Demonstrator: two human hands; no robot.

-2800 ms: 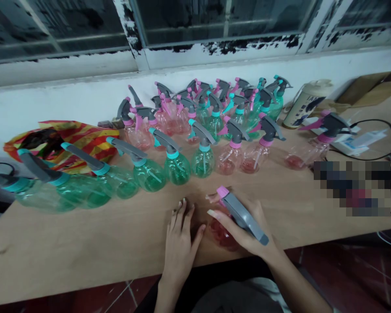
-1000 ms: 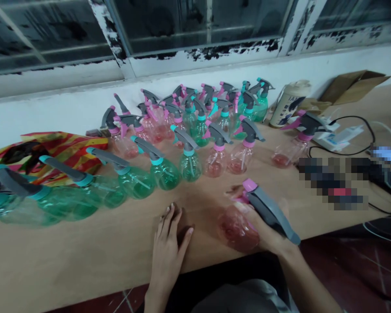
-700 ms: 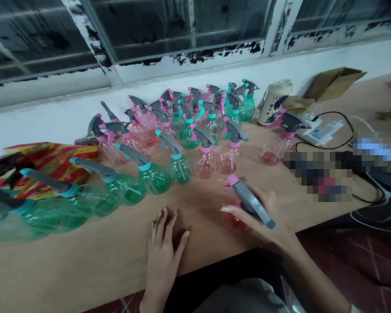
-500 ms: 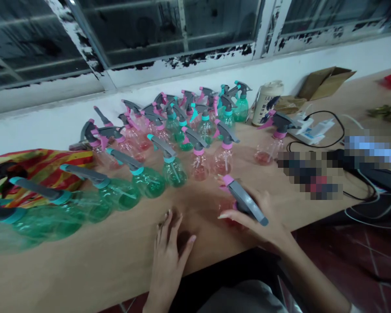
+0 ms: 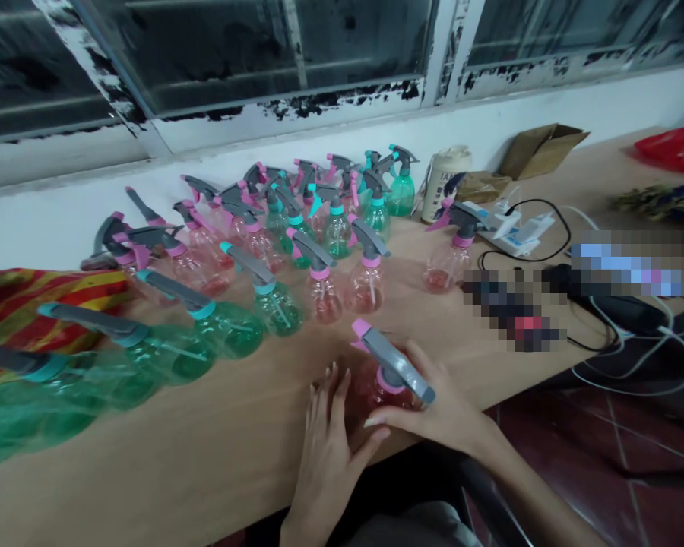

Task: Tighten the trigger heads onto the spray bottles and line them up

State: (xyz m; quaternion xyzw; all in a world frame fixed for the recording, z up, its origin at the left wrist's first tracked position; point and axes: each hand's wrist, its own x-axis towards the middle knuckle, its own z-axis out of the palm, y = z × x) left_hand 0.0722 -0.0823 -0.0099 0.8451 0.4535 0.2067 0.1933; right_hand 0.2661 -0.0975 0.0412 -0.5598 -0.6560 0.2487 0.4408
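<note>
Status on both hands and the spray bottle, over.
Right hand around pink spray bottle. Left hand close beside it, fingers spread, not gripping. Two pink-collared bottles stand just beyond.

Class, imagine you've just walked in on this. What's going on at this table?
The right hand holds a pink spray bottle by its upper part, near the front edge of the table. The left hand is open just beside it, holding nothing. Beyond them runs a row of green and pink bottles, with a cluster of more bottles near the wall.
</note>
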